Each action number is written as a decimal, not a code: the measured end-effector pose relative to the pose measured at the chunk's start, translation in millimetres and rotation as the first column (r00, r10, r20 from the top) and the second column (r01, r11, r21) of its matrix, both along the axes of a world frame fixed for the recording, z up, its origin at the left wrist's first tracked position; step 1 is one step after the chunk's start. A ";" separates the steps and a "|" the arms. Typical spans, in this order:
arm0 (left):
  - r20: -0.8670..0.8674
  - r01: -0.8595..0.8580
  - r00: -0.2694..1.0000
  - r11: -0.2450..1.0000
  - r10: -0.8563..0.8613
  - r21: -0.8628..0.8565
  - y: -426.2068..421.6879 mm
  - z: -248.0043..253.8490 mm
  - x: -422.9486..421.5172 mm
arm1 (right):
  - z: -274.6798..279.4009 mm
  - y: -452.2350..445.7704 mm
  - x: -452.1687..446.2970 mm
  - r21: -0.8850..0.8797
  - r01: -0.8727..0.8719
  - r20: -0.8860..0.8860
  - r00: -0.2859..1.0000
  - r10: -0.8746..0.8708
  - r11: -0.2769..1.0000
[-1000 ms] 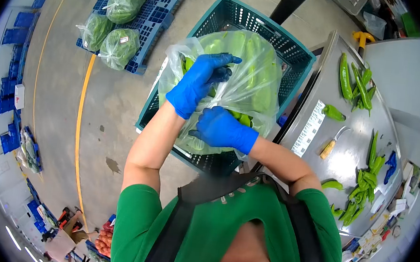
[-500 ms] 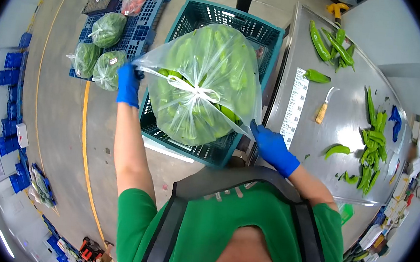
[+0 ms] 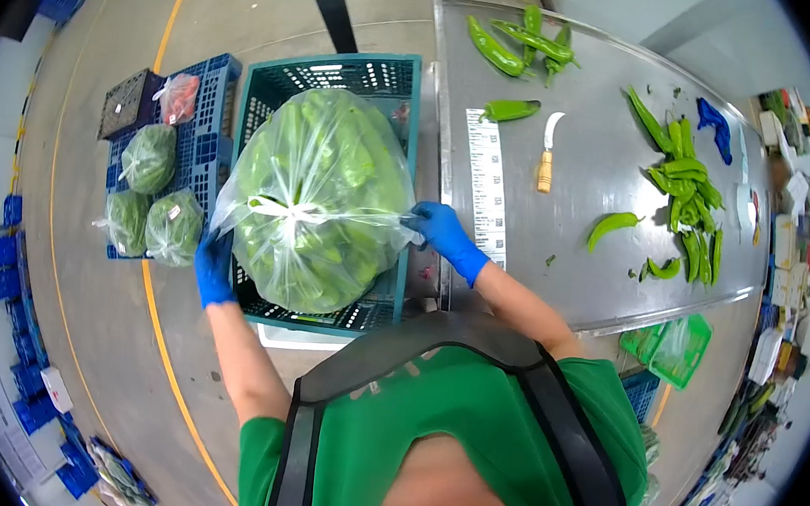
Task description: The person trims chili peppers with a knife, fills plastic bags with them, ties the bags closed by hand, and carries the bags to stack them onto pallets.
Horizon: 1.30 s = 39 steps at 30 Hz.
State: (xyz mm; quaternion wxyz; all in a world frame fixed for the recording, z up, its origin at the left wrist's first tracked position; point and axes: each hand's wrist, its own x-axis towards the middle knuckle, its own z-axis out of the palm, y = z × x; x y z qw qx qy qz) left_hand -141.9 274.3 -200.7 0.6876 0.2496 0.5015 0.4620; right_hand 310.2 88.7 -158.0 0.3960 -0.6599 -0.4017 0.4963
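Observation:
A big clear plastic bag (image 3: pixel 335 170) full of green peppers sits in the dark green crate (image 3: pixel 411 70), its middle tied in a white knot (image 3: pixel 283 210). The left corner of the bag is in the fingers of my left hand (image 3: pixel 215 263), at the crate's left wall. On the opposite side, my right hand (image 3: pixel 449 239) pinches the bag's right corner between thumb and fingers, just over the crate's right rim. Both hands wear blue gloves. The film is drawn out sideways between them, and the peppers inside show only through it.
To the right stands a metal table (image 3: pixel 560 238) with loose green peppers (image 3: pixel 685 191), a curved knife (image 3: pixel 546 164), a label strip (image 3: pixel 488 183) and a blue glove (image 3: pixel 714 131). Several filled bags (image 3: pixel 150 158) rest on a blue pallet (image 3: pixel 209 91) at left. A black post (image 3: pixel 333 11) rises behind the crate.
The view has shifted, so crate and table appear further left. My left hand has come down toward the crate's near left side with the bag's corner. My right hand still grips its corner.

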 end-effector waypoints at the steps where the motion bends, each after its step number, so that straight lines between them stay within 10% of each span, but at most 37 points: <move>1: 0.029 0.061 0.998 0.996 -0.063 0.064 -23.0 43.4 16.4 | 3.4 -5.5 13.7 0.019 0.163 -0.046 0.986 -0.162 0.986; 3: -0.232 -0.139 0.963 0.990 0.137 0.010 -65.9 109.8 38.1 | 14.1 -24.3 60.7 0.030 0.462 -0.152 0.879 -0.453 0.886; 5: -0.512 -0.235 0.803 0.951 0.306 0.199 -97.3 135.4 68.8 | -7.7 -48.1 108.5 0.279 0.438 0.412 0.749 -0.519 0.854; 9: -0.540 -0.103 0.783 0.920 0.309 0.377 -159.6 156.2 174.3 | -2.4 -51.2 105.2 -0.079 0.274 0.908 0.417 -0.044 0.958; 12: -0.497 0.510 0.792 0.832 -0.355 0.219 -181.6 153.4 266.7 | 4.6 -45.4 89.8 -0.187 0.263 0.815 0.580 -0.001 0.947; 15: -0.275 0.662 0.727 0.749 -0.630 0.034 -179.4 151.8 346.0 | -8.7 -62.9 98.8 -0.230 0.277 0.535 0.837 -0.117 0.933; 20: -0.208 0.631 0.757 0.775 -0.619 -0.009 -150.1 25.6 421.8 | 21.7 -98.4 106.8 -0.003 0.129 0.288 0.950 -0.122 0.992; 21: 0.269 0.683 0.725 0.713 -0.635 -0.158 -142.5 53.8 433.9 | 27.9 -104.0 105.8 0.077 0.070 0.388 0.917 -0.095 0.995; 23: 0.356 0.697 0.709 0.680 -0.608 -0.228 -133.3 41.7 443.3 | 44.8 -112.0 109.8 -0.024 -0.070 0.484 0.872 0.073 0.997; 30: 0.107 0.471 0.875 0.882 -0.472 0.036 -160.7 87.3 462.5 | 75.5 -105.9 149.2 0.438 0.131 0.562 0.732 -0.385 0.889; 39: 0.068 0.523 0.839 0.835 -0.539 0.170 -166.0 99.4 459.2 | 115.2 -19.7 174.0 0.483 -0.375 0.836 0.466 -0.289 0.791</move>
